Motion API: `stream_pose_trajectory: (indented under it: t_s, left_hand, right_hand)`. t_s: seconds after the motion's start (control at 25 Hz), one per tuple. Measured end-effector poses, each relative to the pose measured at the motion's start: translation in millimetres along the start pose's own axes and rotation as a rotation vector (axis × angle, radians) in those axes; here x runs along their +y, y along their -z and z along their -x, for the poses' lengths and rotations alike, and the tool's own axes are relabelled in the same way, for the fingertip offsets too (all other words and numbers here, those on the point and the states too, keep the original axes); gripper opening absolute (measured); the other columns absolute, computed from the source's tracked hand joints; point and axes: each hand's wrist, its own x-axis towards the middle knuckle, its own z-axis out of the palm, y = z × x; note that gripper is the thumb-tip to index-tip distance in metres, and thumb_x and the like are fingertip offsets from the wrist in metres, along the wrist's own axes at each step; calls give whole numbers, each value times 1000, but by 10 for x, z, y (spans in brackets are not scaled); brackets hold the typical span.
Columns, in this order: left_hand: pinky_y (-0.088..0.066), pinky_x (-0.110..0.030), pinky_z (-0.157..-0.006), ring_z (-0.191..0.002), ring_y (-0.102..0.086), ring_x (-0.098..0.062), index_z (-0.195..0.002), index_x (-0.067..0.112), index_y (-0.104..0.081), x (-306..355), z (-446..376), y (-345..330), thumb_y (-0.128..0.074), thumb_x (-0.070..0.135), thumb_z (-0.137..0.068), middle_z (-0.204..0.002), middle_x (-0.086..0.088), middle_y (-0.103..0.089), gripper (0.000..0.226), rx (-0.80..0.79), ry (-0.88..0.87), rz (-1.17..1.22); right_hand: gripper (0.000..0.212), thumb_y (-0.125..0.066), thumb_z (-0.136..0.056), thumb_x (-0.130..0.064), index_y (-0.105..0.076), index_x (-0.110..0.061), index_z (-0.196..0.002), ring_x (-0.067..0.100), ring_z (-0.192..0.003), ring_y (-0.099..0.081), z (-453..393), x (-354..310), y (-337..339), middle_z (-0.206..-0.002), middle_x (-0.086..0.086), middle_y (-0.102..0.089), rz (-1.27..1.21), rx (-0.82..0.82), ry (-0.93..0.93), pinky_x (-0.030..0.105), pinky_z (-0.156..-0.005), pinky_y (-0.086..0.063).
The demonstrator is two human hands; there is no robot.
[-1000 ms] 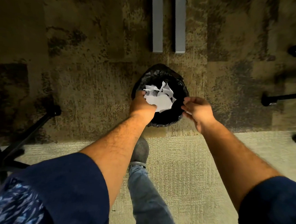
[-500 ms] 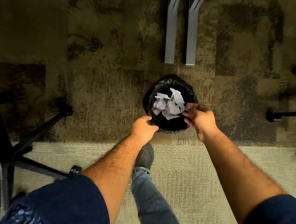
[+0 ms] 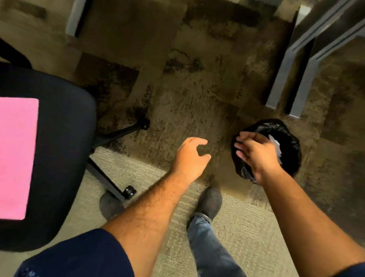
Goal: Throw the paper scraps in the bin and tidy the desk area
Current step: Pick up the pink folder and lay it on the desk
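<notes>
A small bin [image 3: 289, 143] lined with a black bag stands on the carpet at the right. Inside it a sliver of white paper scraps [image 3: 276, 148] shows past my fingers; the other scraps are hidden. My right hand [image 3: 256, 153] hovers over the bin's left half, fingers spread, holding nothing. My left hand [image 3: 190, 158] hangs over bare carpet to the left of the bin, fingers loosely curled and apart, with nothing in it.
A black office chair [image 3: 53, 151] with a pink sheet [image 3: 6, 157] on its seat fills the left side, its wheeled legs [image 3: 129, 191] reaching toward my feet. Grey desk legs [image 3: 289, 81] stand behind the bin, another [image 3: 77, 7] at the top left.
My left hand has pulled away from the bin to the left. The view has swung left, bringing the chair in and shifting the bin to the right. My right hand now covers most of the scraps.
</notes>
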Motion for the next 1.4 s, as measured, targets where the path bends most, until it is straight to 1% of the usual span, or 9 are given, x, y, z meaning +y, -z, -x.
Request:
stream_pose_trajectory:
  t_s: [0.16, 0.32, 0.52, 0.68, 0.8, 0.96, 1.16, 1.28, 1.4]
  left_hand:
    - [-36, -16, -102, -128, -55, -9, -125, 24, -70, -272, 246, 834, -78, 19, -89, -140, 6, -57, 38, 149, -57, -24]
    - [-37, -21, -109, -132, -51, -10, -124, 24, -70, -691, 561, 1909, -78, 21, -89, -142, 5, -54, 37, 350, -24, -39]
    - [-34, -20, -112, -133, -53, -21, -122, 14, -72, -1129, 852, 3079, -82, 12, -83, -140, -8, -56, 40, 587, 16, -66]
    - [-30, -19, -105, -141, -45, -21, -131, 20, -67, -1722, 1058, 3887, -81, 18, -86, -151, -1, -47, 47, 710, 130, -158]
    - [-31, -29, -115, -148, -35, -22, -144, 20, -57, -2157, 1165, 4350, -80, 22, -89, -160, -1, -37, 59, 642, 228, -214]
    - [-35, -41, -121, -146, -35, -28, -154, 17, -46, -2716, 1213, 4852, -81, 26, -88, -161, -4, -33, 76, 512, 366, -263]
    - [-50, -46, -106, -131, -52, -33, -142, 29, -53, -3205, 1225, 5124, -81, 23, -84, -150, -7, -44, 65, 458, 485, -171]
    - [-55, -46, -99, -122, -59, -32, -145, 25, -47, -3352, 1177, 5212, -81, 23, -83, -143, -8, -52, 71, 420, 535, -78]
    - [-59, -52, -93, -114, -62, -31, -141, 22, -50, -3421, 1126, 5275, -77, 25, -86, -134, -7, -57, 61, 425, 583, -66]
  right_hand:
    - [11, -67, -99, -11, -71, -21, -97, 12, -84, -71, 406, -14, -818, -102, 8, -74, 107, -121, 77, 27, -74, -53]
    - [16, -67, -98, -8, -73, -21, -91, 14, -86, -72, 955, 31, -1859, -96, 7, -75, 203, -295, 138, 27, -72, -52]
    - [11, -64, -100, -6, -72, -13, -102, 12, -85, -69, 1634, 124, -3129, -95, 6, -72, 310, -494, 240, 24, -71, -51]
    - [19, -65, -98, -3, -69, -8, -115, 15, -90, -67, 2128, 336, -4032, -101, 3, -70, 408, -605, 318, 24, -71, -53]
    - [40, -73, -94, -10, -61, -14, -132, 16, -106, -67, 2338, 549, -4467, -125, 0, -65, 561, -598, 349, 36, -90, -57]
    - [61, -76, -90, -13, -47, -17, -143, -1, -90, -59, 2502, 848, -4838, -113, -11, -58, 628, -537, 296, 17, -67, -46]
    - [68, -77, -87, -8, -43, -17, -145, 6, -86, -62, 2591, 1193, -5098, -109, -6, -63, 608, -386, 112, 22, -60, -45]
    - [67, -76, -88, -8, -42, -19, -145, 7, -88, -62, 2598, 1289, -5234, -116, -2, -65, 589, -308, 79, 20, -57, -44]
    - [56, -75, -90, -10, -42, -24, -133, 5, -82, -59, 2606, 1316, -5365, -105, -9, -62, 545, -234, 20, 18, -55, -42]
